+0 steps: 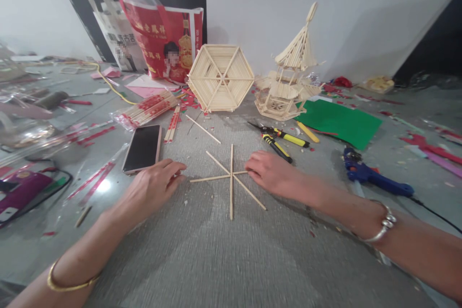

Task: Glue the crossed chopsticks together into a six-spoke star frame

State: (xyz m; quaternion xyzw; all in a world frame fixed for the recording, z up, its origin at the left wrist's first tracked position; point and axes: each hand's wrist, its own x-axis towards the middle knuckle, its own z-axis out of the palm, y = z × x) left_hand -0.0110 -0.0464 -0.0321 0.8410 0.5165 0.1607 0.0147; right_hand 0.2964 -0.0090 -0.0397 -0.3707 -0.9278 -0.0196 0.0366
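Observation:
Thin wooden sticks (231,197) lie crossed at one centre, forming a star on the grey surface. My right hand (269,172) has its fingers bent together at the right end of the near-horizontal stick, hiding that end. Left of the star, my left hand (159,180) hovers with thumb and forefinger apart and nothing between them, near the stick's left tip. A loose stick (203,129) lies behind the star. Farther back stand a hexagonal stick panel (221,78) and a small pagoda-like stick model (288,82).
A phone (142,148) and bundled sticks (147,108) lie at left. Behind them stands a red bag (166,41). Yellow-black pliers (277,139), a green sheet (339,120) and a blue glue gun (375,180) are at right. A purple tool (23,192) sits far left.

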